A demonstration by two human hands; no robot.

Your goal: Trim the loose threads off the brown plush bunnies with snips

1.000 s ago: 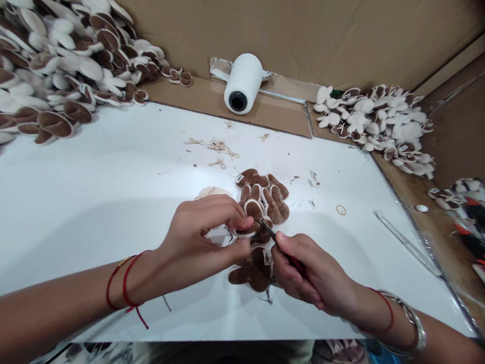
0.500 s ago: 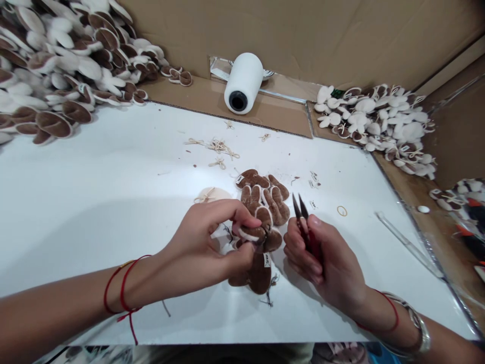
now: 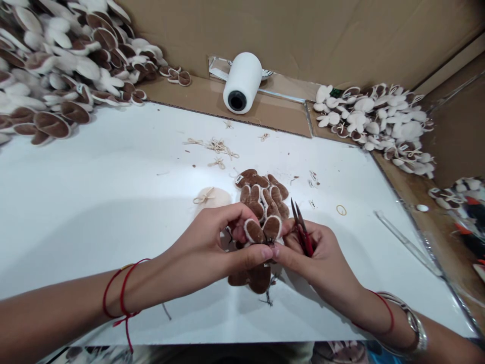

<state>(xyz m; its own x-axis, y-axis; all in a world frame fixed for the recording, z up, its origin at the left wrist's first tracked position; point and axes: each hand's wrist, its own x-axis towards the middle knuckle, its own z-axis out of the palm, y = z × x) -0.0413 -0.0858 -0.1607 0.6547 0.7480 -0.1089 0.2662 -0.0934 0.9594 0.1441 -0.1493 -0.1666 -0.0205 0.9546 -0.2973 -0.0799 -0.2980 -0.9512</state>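
Observation:
Between both hands is a small brown plush piece [image 3: 272,228] with two white-edged ears pointing up. My left hand [image 3: 231,242] pinches it from the left with thumb and fingers. From the right, the thumb and fingertips of my right hand [image 3: 314,253] also grip it, the two thumbs meeting at its lower part. Red thread snips [image 3: 302,232] rest in the right hand, blades pointing up and slightly apart. Underneath and behind lie several more brown plush pieces [image 3: 278,207], some with small white tags. Dark thread ends [image 3: 269,290] stick out near the lowest piece [image 3: 259,279].
Loose cream bows [image 3: 217,146] lie on the white table [image 3: 113,177]. A cream plush piece with a bow [image 3: 215,197] is left of the brown ones. Plush heaps stand at back left [image 3: 76,65] and back right [image 3: 379,119]. A white thread cone [image 3: 244,81] lies at the back.
My right hand has moved left and now grips the plush piece together with the left hand, keeping the snips. The piece has turned so its two ears point up.

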